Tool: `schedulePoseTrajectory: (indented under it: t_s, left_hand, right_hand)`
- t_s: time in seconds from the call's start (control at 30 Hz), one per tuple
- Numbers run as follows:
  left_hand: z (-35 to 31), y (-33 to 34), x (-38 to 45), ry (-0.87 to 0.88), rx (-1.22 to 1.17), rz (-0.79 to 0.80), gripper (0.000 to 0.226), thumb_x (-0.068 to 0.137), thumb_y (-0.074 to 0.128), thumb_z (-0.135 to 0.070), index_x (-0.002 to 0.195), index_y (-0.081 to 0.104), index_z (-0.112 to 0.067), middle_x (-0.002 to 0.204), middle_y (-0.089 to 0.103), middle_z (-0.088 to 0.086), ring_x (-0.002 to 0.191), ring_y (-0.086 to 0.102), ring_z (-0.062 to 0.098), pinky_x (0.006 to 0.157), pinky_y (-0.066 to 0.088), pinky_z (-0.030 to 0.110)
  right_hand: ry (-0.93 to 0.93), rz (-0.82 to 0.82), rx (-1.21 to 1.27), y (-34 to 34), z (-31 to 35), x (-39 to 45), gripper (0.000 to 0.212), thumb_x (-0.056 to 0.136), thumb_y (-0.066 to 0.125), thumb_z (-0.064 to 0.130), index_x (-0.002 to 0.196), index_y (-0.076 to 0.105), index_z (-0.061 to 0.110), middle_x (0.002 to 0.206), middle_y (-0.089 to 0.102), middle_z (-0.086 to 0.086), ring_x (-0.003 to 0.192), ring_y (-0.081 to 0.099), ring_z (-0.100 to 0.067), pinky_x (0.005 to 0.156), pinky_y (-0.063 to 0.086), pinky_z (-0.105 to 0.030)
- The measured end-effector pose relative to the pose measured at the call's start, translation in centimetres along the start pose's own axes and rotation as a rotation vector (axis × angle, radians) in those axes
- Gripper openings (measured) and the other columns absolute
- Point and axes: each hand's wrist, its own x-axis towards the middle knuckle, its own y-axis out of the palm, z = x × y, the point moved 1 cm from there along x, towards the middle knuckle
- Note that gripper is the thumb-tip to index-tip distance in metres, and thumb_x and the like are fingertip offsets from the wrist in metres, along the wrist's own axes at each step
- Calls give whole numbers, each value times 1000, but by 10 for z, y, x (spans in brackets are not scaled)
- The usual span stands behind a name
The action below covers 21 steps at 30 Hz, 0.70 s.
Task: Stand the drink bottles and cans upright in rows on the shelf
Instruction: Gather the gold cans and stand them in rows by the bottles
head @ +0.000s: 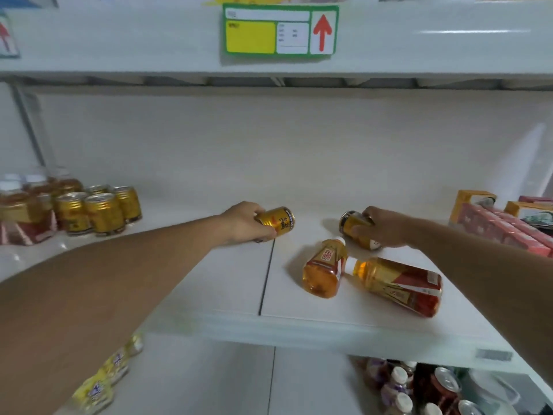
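Left grip (245,224) wraps tipped can (276,220), right grip (381,227) clasps second can (357,229)

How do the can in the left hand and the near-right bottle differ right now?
The gold can is short, opaque metal; the near-right bottle is longer, clear plastic showing amber drink, with a red label and white cap. The left hand grips the can; no hand touches the bottle. The can lies further back on the shelf; the bottle lies near its front edge, its cap beside the other bottle. Both lie on their sides, not yet upright.
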Motion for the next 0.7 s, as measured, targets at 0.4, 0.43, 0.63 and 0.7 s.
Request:
schedulePoseTrajectory:
  t_s: [0.4, 0.43, 0.63, 0.7]
  left_hand:
    - [97, -84, -65, -123, -438, -255, 46, 56, 90, -54, 95, 82, -30, 101, 82, -4, 100, 78, 14, 95, 64, 39]
    - [103, -89, -70, -138, -480, -265, 46, 56, 90, -54, 96, 82, -31, 99, 83, -6, 100, 79, 13, 94, 64, 37]
    - [140, -115, -107, -168, -647, -275, 46, 85, 90, -39, 123, 72, -21, 116, 80, 1, 105, 78, 15, 76, 65, 29]
    - [150, -123, -118, -131, -608, -299, 53, 84, 91, -39, 130, 69, -22, 117, 79, -2, 107, 77, 13, 80, 66, 32]
  right_hand:
    - [-242, 120, 133, 41, 154, 9, 55, 101, 66, 45, 146, 49, 18, 118, 68, -12, 97, 71, -28, 80, 59, -38]
    - [-272, 139, 128, 44, 166, 6, 58, 99, 67, 48, 146, 49, 20, 119, 68, -10, 103, 72, -29, 87, 60, -41]
    - [-388, 255, 220, 68, 223, -15, 61, 91, 77, 51, 137, 51, 21, 123, 68, -14, 107, 74, -32, 92, 63, -48]
    - [-406, 244, 284, 74, 238, -20, 58, 89, 81, 47, 132, 54, 20, 122, 68, -15, 94, 73, -28, 87, 63, -43]
